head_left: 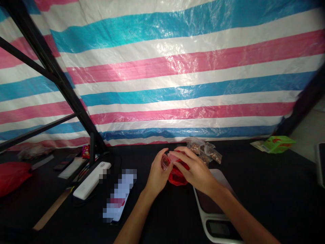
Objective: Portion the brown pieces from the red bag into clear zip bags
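Both my hands meet over the black table (266, 189), holding a small clear plastic bag (166, 162) with red contents (177, 178). My left hand (157, 174) grips the bag's left side with curled fingers. My right hand (194, 167) lies over the top of it, fingers pinched on the bag's upper edge. The red part bulges out below my fingers. Just behind my right hand lie small clear bags of brown bits (204, 149). What exactly fills the red bag is hidden.
A white digital scale (215, 217) sits under my right forearm. A white power bank (91, 179) and a blurred-out object (119, 196) lie to the left, a red bag (11, 176) at far left, a green packet (278, 144) at back right. A striped tarp (177, 67) hangs behind.
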A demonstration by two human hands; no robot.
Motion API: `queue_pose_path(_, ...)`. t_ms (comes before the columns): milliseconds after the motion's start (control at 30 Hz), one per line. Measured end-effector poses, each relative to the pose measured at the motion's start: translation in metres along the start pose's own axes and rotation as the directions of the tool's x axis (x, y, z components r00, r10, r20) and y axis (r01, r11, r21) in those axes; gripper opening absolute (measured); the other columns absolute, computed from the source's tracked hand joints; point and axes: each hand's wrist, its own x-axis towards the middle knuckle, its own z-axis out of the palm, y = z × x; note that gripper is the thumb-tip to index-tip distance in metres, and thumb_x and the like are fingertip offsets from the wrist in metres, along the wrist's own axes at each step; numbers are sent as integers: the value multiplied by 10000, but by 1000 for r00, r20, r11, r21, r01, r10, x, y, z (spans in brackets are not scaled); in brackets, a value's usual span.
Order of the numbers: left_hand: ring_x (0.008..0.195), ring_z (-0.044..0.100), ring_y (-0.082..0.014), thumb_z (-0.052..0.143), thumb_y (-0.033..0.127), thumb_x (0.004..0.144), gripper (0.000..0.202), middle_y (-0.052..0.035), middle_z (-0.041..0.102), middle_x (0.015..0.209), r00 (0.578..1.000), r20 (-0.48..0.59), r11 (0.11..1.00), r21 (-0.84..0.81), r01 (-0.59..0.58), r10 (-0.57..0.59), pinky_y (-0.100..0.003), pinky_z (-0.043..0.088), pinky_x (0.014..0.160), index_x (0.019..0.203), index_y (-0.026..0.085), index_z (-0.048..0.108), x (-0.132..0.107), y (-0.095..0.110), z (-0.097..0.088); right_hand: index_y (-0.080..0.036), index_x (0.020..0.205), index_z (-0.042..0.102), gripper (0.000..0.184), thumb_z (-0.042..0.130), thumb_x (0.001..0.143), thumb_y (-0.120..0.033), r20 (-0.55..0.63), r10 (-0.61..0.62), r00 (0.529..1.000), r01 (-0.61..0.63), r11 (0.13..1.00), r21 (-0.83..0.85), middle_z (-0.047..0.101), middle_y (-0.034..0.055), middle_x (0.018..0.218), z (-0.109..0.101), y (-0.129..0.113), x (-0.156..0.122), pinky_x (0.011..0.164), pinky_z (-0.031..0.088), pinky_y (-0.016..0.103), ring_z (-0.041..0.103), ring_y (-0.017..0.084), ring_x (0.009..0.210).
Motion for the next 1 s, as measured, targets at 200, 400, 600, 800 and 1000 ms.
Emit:
queue_pose_path(200, 885, 632, -190, 611, 290, 958, 382, -46, 647, 998, 974, -226, 987, 152, 56, -20, -337, 514, 875, 1334, 227, 599, 5, -10, -7, -284, 1203, 760, 390, 606, 897, -99, 227, 81, 971, -71, 996, -51, 714, 61, 1244, -32, 19, -1, 1070, 490, 399, 650, 250, 1170)
queue_pose_path(400, 872, 619, -182, 614, 308, 970, 332, -40, 629, 992, 957, -290, 990, 141, 7, 34, -319, 511, 852, 1292, 229, 610, 6, -4, -8, -293, 1201, 774, 403, 601, 896, -95, 230, 124, 965, -41, 941, -336, 681, 95, 1239, -19, 39, 7, 1087, 458, 476, 591, 300, 1208)
queue_pose_path(600, 953, 639, -199, 701, 275, 930, 169, -48, 648, 1042, 877, -378, 955, 141, -261, 296, -311, 520, 855, 1090, 248, 655, -8, 18, -4, -259, 1234, 763, 421, 631, 870, -94, 205, 230, 951, -118, 887, -446, 586, 151, 1443, 2, 54, 10, 1126, 412, 548, 514, 379, 1351)
queue_pose_path(800, 904, 670, -206, 643, 321, 960, 301, -44, 695, 1016, 990, -121, 993, 102, -59, 71, -327, 528, 876, 1255, 267, 639, -9, 24, 1, -212, 1282, 715, 336, 585, 974, -253, 104, 313, 944, -276, 922, -273, 717, 128, 1252, -5, 56, 11, 1048, 488, 424, 677, 295, 1145)
queue_pose_path(1000, 1206, 659, -317, 617, 345, 954, 446, -134, 665, 1310, 972, -103, 944, 236, 229, -210, -448, 465, 1046, 1387, 258, 553, -11, 5, 6, -171, 1149, 778, 288, 629, 927, -277, 72, 376, 924, -376, 927, -14, 785, 128, 1126, 1, 63, 10, 969, 525, 422, 723, 303, 1026)
